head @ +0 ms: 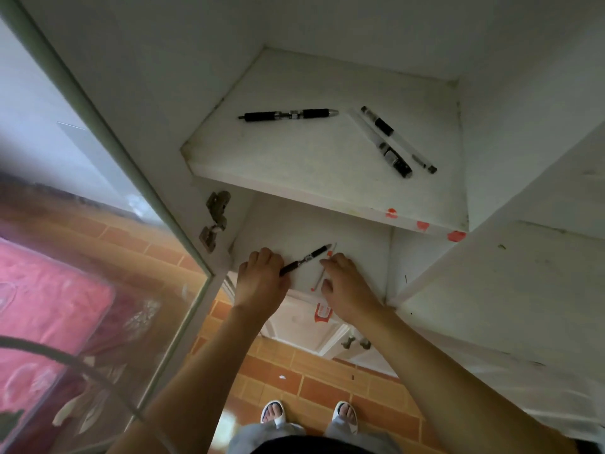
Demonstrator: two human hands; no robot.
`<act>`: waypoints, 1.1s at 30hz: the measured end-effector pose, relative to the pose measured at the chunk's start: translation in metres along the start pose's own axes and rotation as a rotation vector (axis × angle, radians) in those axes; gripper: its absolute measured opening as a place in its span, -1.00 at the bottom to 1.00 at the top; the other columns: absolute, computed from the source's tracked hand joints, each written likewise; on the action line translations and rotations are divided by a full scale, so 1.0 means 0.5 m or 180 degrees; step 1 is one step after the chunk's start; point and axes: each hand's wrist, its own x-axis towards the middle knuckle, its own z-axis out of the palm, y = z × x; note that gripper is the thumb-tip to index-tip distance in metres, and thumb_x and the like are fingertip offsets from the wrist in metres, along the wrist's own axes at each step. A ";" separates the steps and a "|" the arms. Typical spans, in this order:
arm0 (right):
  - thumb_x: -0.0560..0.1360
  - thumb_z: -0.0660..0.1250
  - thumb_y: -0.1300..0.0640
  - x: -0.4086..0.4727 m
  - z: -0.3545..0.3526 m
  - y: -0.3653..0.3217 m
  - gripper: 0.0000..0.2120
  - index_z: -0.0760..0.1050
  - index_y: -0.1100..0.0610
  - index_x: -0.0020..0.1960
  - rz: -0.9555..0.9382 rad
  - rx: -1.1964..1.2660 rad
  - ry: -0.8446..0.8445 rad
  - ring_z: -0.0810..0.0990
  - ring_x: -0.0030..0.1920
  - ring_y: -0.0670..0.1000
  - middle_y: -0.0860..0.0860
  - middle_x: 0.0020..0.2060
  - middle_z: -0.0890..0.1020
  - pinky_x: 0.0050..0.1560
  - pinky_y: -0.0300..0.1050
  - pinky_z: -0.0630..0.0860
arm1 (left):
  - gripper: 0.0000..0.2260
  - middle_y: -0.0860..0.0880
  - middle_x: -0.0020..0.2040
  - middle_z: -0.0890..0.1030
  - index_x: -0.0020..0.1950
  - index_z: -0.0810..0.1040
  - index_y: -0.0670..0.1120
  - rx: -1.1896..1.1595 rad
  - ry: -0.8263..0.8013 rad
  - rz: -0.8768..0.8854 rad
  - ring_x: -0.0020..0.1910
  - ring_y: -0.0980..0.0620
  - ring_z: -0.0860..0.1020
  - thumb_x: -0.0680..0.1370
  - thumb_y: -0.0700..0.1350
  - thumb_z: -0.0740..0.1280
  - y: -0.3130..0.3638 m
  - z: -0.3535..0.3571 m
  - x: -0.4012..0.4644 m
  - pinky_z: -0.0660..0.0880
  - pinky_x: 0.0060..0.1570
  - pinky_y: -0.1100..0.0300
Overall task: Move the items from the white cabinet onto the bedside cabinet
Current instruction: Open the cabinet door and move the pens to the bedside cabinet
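1. White cabinet [327,178], glass door [108,165] swung open on the left; both hands are on the lower shelf [353,237]. In my read this is the pickup step, with nothing yet carried to the bedside cabinet, which is not in view.
2. Left hand [260,280]: fingers curled over the rear end of a black pen [306,258] near the shelf's front-left corner. The pen's tip angles up off toward the back, so it looks gripped.
3. Right hand [347,283]: fingers bent down onto a thin clear pen with orange ends [322,273], by the front edge. Pinched or just touched, I cannot tell.
4. Upper shelf [294,152] holds more: one black pen [288,114] toward the back-left, and a crossed pair of pens [396,142] by the right edge.
5. Next calls for: secure both grips, lift clear of the front edge, then come back for the upper three.
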 end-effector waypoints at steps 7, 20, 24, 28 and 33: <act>0.56 0.31 0.09 0.009 -0.002 0.022 -0.52 0.42 0.10 0.47 -0.0325 -0.1043 0.0115 0.43 0.35 0.15 0.06 0.40 0.43 0.30 0.12 0.43 | -0.58 -0.01 0.06 0.53 0.07 0.58 -0.02 -0.0096 0.0071 0.0118 0.04 -0.09 0.50 0.49 0.27 0.20 -0.002 -0.003 -0.024 0.50 -0.04 -0.01; 0.57 0.33 0.18 0.083 -0.042 0.011 -0.54 0.43 0.09 0.47 -0.0799 -0.1166 -0.0014 0.35 0.46 0.09 0.03 0.42 0.44 0.45 0.08 0.20 | -0.76 0.00 0.09 0.52 0.17 0.59 0.00 -0.0107 -0.0070 0.0161 0.06 -0.05 0.50 0.56 0.06 0.31 0.047 -0.003 -0.019 0.48 0.07 0.04; 0.56 0.33 0.16 0.072 -0.039 0.021 -0.60 0.46 0.09 0.40 -0.0750 -0.1208 0.0052 0.44 0.29 0.12 0.03 0.27 0.49 0.34 0.08 0.32 | -0.77 0.03 0.09 0.53 0.22 0.60 0.01 -0.0175 -0.0064 0.0163 0.05 -0.03 0.50 0.61 -0.03 0.27 0.037 0.001 -0.025 0.50 0.10 0.06; 0.59 0.30 0.16 0.062 -0.030 0.022 -0.63 0.46 0.09 0.39 -0.0645 -0.1167 0.0096 0.47 0.26 0.13 0.05 0.26 0.49 0.27 0.08 0.40 | -0.70 0.01 0.14 0.53 0.21 0.58 0.00 -0.0132 -0.0155 0.0181 0.09 -0.03 0.50 0.59 0.13 0.26 0.052 0.003 -0.020 0.50 0.13 0.03; 0.61 0.29 0.17 0.049 -0.024 0.021 -0.62 0.43 0.07 0.42 -0.0585 -0.1007 0.0105 0.47 0.30 0.09 0.03 0.33 0.49 0.28 0.04 0.42 | -0.75 0.01 0.14 0.52 0.22 0.59 -0.01 -0.0085 -0.0252 0.0084 0.09 -0.02 0.47 0.63 0.06 0.26 0.076 0.006 -0.002 0.46 0.12 0.07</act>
